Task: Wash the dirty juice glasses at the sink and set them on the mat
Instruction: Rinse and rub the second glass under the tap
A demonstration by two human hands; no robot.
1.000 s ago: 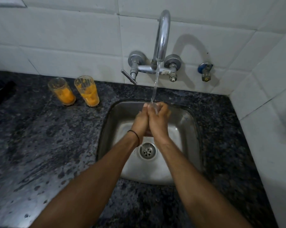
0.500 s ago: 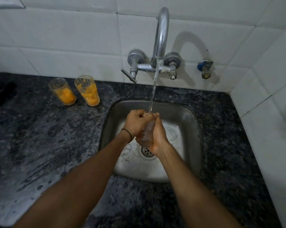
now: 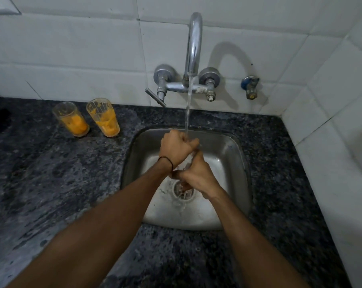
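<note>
A dark speckled granite counter [image 3: 51, 183] surrounded the square stainless-steel sink [image 3: 227, 154]. Above the sink's back edge, a curved chrome wall tap [image 3: 193, 44] ran a thin stream of water [image 3: 188, 113]. Over the sink's basin, the right hand [image 3: 198, 177] wrapped its fingers round the lower part of a clear glass tumbler [image 3: 187, 163] (mostly hidden), while the left hand [image 3: 176, 151] curled tightly over its upper end. Left of the sink stood an orange-smeared juice glass [image 3: 104, 117] and, farther from the sink, a second orange-smeared glass [image 3: 71, 119].

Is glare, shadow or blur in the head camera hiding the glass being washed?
Head view: dim, no strong glare; the faucet casts an arched shadow on the tiles only; wide-angle bends the tile lines; the glass, gripped by left hand and right hand, shows as a blurred wet glint.
</note>
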